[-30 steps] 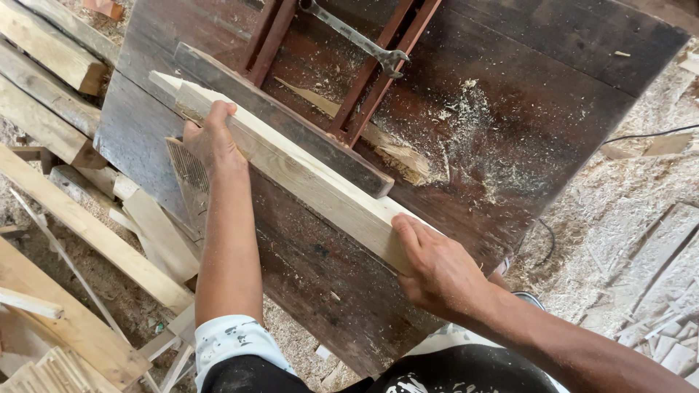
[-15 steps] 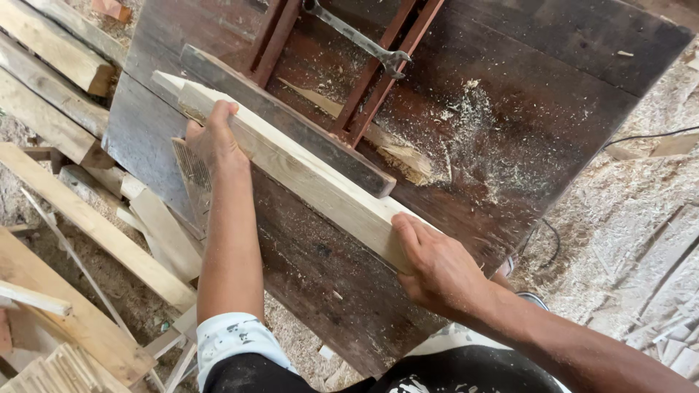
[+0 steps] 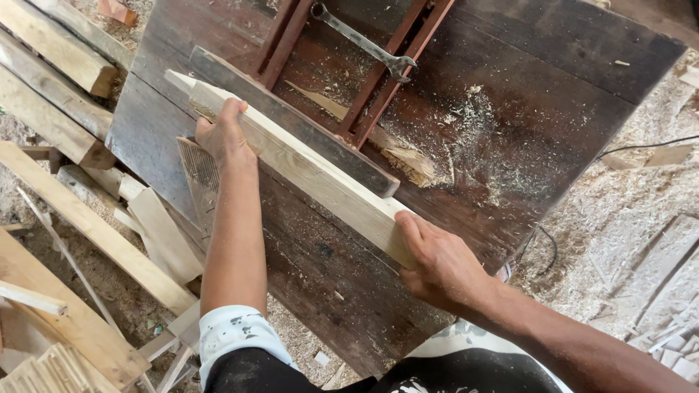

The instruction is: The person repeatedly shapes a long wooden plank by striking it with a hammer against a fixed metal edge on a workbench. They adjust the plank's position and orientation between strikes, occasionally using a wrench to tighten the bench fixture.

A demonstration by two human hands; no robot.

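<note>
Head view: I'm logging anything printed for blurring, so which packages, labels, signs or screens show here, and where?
No packages, labels, signs or screens are in view.
The nearest thing to print is the dark pattern on the white short sleeve of the left arm, at the bottom edge; it is too small to make out.

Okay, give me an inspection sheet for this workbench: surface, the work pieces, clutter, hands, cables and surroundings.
Surface: dark wooden table, worn, dusted with sawdust.
Job's things: pale wooden plank lying against a dark fence board.
Clutter: metal wrench across reddish rails; wood splinters near the slot.
Hands: left hand pressing the plank's far end; right hand gripping its near end.
Cables: black cable off the table's right edge.
Surroundings: stacked offcut planks left, shavings on the ground right.
</note>
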